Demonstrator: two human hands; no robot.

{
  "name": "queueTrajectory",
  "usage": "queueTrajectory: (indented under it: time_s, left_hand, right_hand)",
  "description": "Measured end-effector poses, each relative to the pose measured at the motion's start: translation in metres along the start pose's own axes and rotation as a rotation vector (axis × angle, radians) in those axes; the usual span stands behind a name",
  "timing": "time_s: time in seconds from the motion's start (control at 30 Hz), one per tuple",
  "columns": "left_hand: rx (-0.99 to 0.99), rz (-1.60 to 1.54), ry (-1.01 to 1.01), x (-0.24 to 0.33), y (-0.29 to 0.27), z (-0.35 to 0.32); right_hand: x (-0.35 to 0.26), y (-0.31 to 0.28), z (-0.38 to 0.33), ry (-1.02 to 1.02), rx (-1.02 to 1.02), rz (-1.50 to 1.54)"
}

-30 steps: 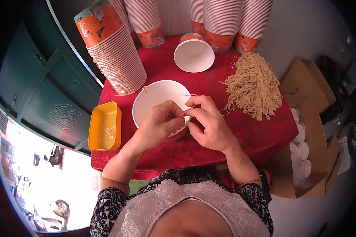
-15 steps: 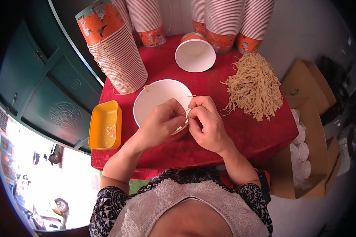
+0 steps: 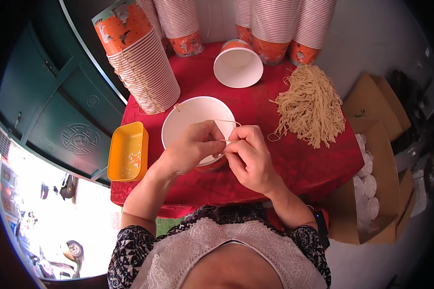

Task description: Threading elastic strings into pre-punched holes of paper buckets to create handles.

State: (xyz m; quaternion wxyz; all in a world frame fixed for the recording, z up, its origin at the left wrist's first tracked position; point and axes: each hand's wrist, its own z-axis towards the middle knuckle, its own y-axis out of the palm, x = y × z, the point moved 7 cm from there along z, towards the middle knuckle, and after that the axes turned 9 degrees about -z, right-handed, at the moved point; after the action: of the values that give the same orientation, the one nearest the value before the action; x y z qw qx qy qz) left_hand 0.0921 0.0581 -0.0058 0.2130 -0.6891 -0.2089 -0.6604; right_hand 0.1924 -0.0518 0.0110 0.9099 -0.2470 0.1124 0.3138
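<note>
**Hands Pinch a String Over the White Bowl**

The hands have barely moved since a moment ago; they stay close together over the bowl, and the stack of cups leaning at the left sits in the same spot.

The left hand (image 3: 194,149) is curled nearly shut, with its fingertips pinched on a thin tan string (image 3: 225,121). The right hand (image 3: 250,159) is curled the same way and pinches the string too, right beside the left one. The two hands touch at the fingertips. The string runs from the pinch up across the white paper bowl (image 3: 190,118) to its far rim. It is very thin, so I cannot tell just where it ends.

The bowl sits open side up on the red tablecloth (image 3: 299,168), just under the hands. The near edge of the bowl is hidden by the hands.

To the right lies a big bunch of tan strings (image 3: 313,108). Behind the bowl lies a cup tipped on its side (image 3: 237,66), its white inside showing. The leaning stack of orange and white cups (image 3: 140,62) is at the left, tied with string. A yellow tray (image 3: 128,151) sits at the left edge of the table. A brown box of white lids (image 3: 371,185) stands on the right.
</note>
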Motion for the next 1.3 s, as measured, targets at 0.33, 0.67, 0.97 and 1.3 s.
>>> queueTrajectory:
  time_s: [0.33,0.67,0.97,1.3]
  left_hand:
    - [-0.031,0.103,0.077,0.003,0.003,-0.004]
    - [0.228,0.720,0.566,0.033,0.023,-0.025]
    - [0.255,0.810,0.631,0.027,0.025,-0.029]
    - [0.203,0.660,0.555,0.023,0.021,-0.028]
  right_hand:
    - [0.017,0.003,0.001,0.056,-0.016,-0.066]
    - [0.017,0.007,0.003,0.051,-0.047,-0.096]
    - [0.025,0.013,0.005,0.117,-0.175,0.056]
    - [0.027,0.012,-0.001,0.197,-0.161,0.229]
